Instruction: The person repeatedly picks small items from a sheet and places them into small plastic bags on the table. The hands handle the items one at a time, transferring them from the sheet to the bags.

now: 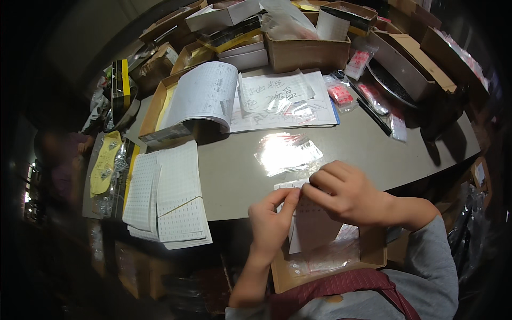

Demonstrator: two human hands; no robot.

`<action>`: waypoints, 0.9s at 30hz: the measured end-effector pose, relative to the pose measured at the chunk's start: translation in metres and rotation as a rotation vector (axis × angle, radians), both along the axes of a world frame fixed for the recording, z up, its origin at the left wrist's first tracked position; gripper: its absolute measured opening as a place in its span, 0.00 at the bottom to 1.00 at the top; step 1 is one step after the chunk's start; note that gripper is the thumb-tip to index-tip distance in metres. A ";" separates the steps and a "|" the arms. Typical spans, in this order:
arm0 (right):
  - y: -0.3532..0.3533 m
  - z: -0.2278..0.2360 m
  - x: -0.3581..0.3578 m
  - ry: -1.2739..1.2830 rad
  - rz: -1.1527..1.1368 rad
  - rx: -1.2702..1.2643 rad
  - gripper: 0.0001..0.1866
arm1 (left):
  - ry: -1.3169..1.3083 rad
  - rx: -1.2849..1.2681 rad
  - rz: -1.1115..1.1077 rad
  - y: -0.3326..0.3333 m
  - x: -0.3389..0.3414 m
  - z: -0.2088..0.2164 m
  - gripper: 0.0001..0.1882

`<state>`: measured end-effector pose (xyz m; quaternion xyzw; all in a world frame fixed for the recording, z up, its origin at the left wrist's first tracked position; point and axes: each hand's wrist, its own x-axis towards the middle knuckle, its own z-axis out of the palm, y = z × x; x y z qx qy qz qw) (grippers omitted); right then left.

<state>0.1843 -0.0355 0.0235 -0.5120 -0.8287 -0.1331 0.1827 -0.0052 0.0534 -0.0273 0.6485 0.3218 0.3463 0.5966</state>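
My left hand [270,221] and my right hand [346,194] meet at the table's near edge, fingers pinched together tip to tip. Whatever lies between the fingertips is too small and covered to make out. A white sheet printed with rows of small marks [316,229] lies under and behind the hands, its lower part hanging over an open cardboard box [373,252]. Clear plastic bags [330,257] lie in that box, close to my body. Just beyond my hands, a loose stack of shiny clear bags [288,153] rests on the table, bright with glare.
Printed sheets bound with a rubber band [181,213] overhang the table's left front. Behind stand an open booklet [200,96] in a cardboard tray and papers under clear plastic [277,93]. Bags with red contents [340,95] and a black marker [374,116] lie right. Boxes [306,53] line the back.
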 end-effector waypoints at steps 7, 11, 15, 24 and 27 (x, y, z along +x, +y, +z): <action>0.046 0.019 0.037 0.388 0.007 -0.309 0.11 | 0.018 0.021 -0.034 0.012 -0.001 -0.004 0.11; 0.092 0.014 0.078 0.355 0.020 -0.591 0.10 | 0.032 0.040 -0.072 0.013 0.000 0.002 0.10; 0.097 0.003 0.071 0.237 -0.106 -0.632 0.10 | 0.015 -0.022 -0.097 0.015 -0.001 0.003 0.10; 0.080 0.036 0.090 -0.057 -0.505 -0.770 0.15 | 0.015 0.006 -0.097 0.015 -0.002 -0.001 0.10; 0.089 0.017 0.089 0.329 -0.198 -0.672 0.12 | -0.006 -0.005 -0.099 0.015 0.000 -0.002 0.10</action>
